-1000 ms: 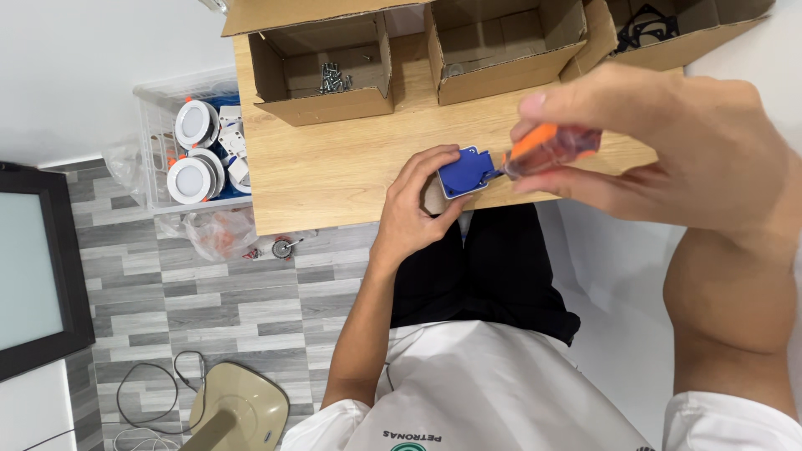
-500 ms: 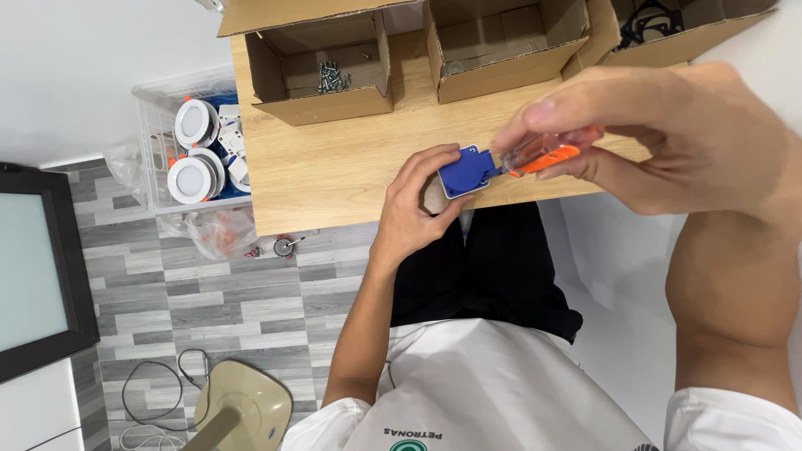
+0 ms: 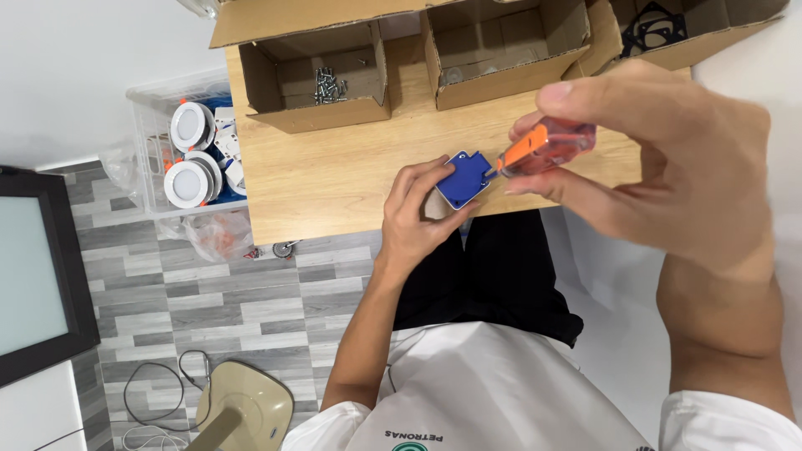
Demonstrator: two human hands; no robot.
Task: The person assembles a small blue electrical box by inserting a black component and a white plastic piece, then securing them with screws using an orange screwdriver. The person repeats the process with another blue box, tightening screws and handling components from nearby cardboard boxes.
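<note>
Head view, right hand (image 3: 668, 159) fingers pinching orange screwdriver (image 3: 541, 149), tip aimed lower-left at blue part (image 3: 464, 179) gripped by left hand (image 3: 422, 221).

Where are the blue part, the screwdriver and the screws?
blue part (image 3: 464, 179), head view, middle of its face.
screwdriver (image 3: 547, 146), head view, orange handle.
screws (image 3: 329, 85), head view, middle of the pile.

Three open cardboard boxes (image 3: 317, 79) are counted on one wooden table (image 3: 334, 167). One blue square part (image 3: 464, 179) and one orange-handled screwdriver (image 3: 543, 146) are seen. Two hands are counted, a left hand (image 3: 418, 221) and a right hand (image 3: 668, 159). Two round white fittings (image 3: 188, 154) are seen in one clear bin (image 3: 146, 125).
</note>
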